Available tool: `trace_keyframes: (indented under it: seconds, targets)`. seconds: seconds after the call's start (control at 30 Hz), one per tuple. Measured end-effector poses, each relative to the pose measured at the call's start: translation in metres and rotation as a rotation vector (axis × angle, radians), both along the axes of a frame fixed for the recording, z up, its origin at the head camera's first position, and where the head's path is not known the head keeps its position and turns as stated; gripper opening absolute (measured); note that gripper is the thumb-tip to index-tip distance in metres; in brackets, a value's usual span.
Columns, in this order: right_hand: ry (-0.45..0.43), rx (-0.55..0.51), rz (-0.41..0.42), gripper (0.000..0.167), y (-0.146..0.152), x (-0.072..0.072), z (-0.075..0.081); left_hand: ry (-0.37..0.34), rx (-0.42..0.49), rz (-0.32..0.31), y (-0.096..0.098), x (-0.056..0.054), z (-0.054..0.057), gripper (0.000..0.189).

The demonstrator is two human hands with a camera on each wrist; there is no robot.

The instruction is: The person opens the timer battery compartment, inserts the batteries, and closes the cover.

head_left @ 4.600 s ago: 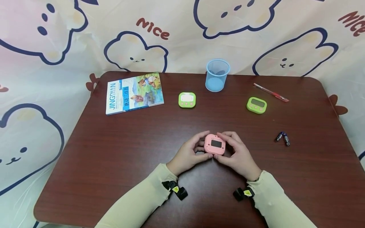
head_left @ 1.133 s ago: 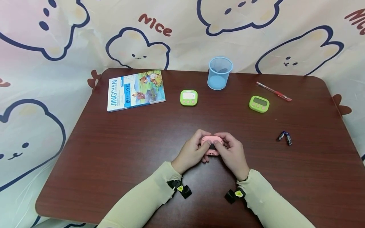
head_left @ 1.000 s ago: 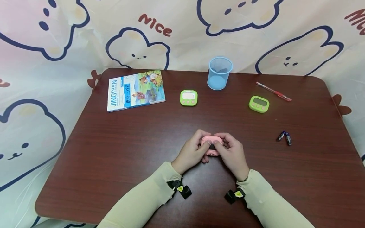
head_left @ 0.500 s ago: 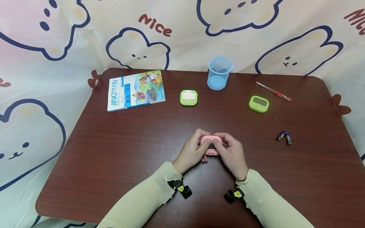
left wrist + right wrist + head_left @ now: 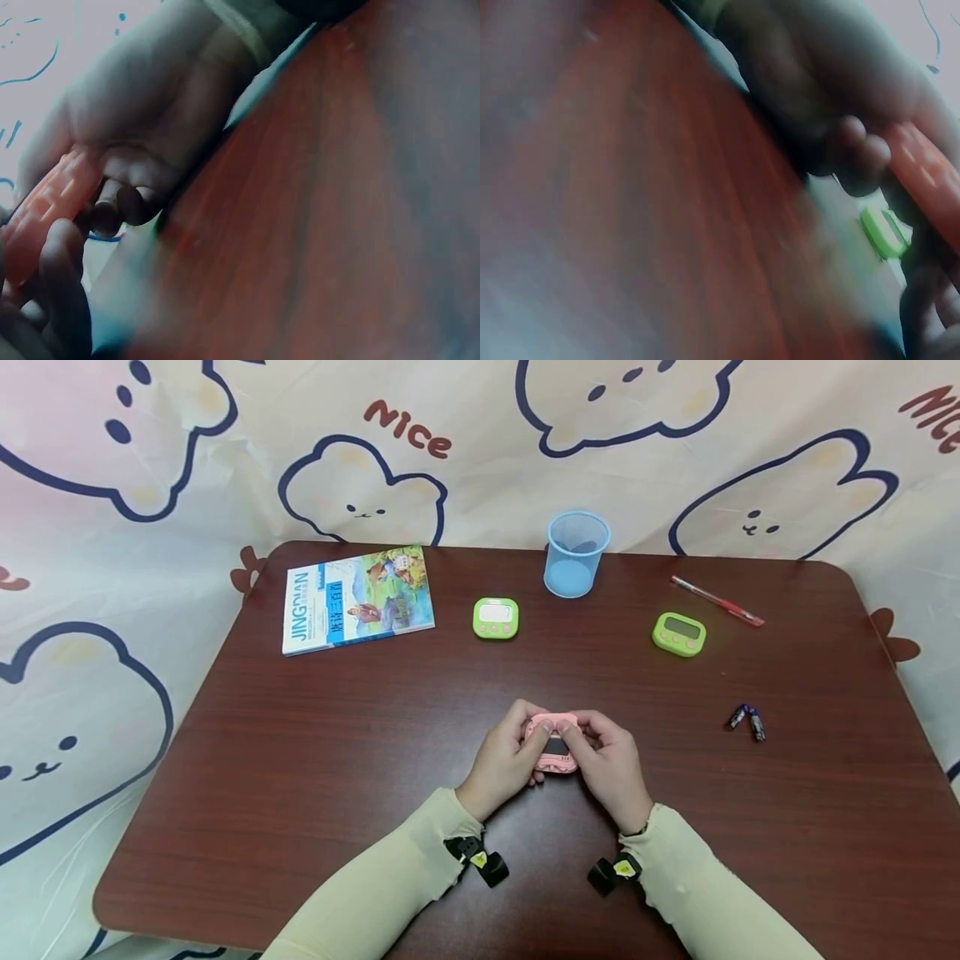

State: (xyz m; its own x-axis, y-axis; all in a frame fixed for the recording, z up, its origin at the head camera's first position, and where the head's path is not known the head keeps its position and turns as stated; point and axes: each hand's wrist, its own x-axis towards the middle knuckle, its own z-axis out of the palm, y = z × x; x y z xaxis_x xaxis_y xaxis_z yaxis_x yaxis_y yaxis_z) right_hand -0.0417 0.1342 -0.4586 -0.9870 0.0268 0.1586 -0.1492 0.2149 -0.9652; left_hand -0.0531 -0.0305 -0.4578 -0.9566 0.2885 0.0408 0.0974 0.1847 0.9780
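Note:
Both hands hold a small pink digital timer (image 5: 557, 763) with a dark panel on its face, over the middle of the table. My left hand (image 5: 501, 762) grips its left side, thumb on the face and fingers curled behind. On the other side my right hand (image 5: 613, 768) grips it the same way, and the two thumbs lie close together. Each thumb covers part of the face. In the left wrist view the ridged edge of the pink timer (image 5: 56, 199) shows between the fingers; the right wrist view has the timer (image 5: 926, 176) partly cut off by the frame.
On the brown table (image 5: 337, 760) lie a book (image 5: 360, 600), a green timer (image 5: 496, 618), another green timer (image 5: 678, 635), a red pen (image 5: 717, 601) and two small batteries (image 5: 746, 722). A blue cup (image 5: 574, 556) stands at the back edge, before a printed cloth.
Since the oldest frame both thumbs have moved from the timer's near edge onto its face. Over the last second the timer has tilted slightly in the grip, showing more of the dark panel.

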Motion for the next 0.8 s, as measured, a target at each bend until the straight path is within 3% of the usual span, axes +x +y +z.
trace_keyframes:
  seconds: [0.1, 0.2, 0.43, 0.53, 0.7, 0.8]
  targets:
    - [0.023, -0.074, 0.029, 0.014, 0.004, -0.001, -0.001, -0.039, 0.069, -0.007, -0.002, -0.001, 0.000, 0.015]
    - [0.070, -0.085, 0.060, 0.024, 0.009, -0.003, 0.000, -0.059, 0.097, -0.012, -0.004, -0.003, 0.000, 0.016]
    - [0.152, 0.101, 0.107, 0.025, 0.019, -0.010, 0.009, -0.054, 0.094, -0.044, -0.008, -0.004, 0.000, 0.018]
    - [0.157, 0.124, 0.118, 0.022, 0.022, -0.011, 0.015, -0.083, 0.142, -0.126, -0.011, -0.006, -0.002, 0.022]
    - [0.177, 0.072, 0.089, 0.016, 0.027, -0.011, 0.018, -0.170, 0.248, -0.301, -0.021, -0.013, -0.003, 0.054]
    - [0.162, 0.046, 0.076, 0.015, 0.033, -0.010, 0.019, -0.200, 0.285, -0.339, -0.024, -0.015, -0.004, 0.068]
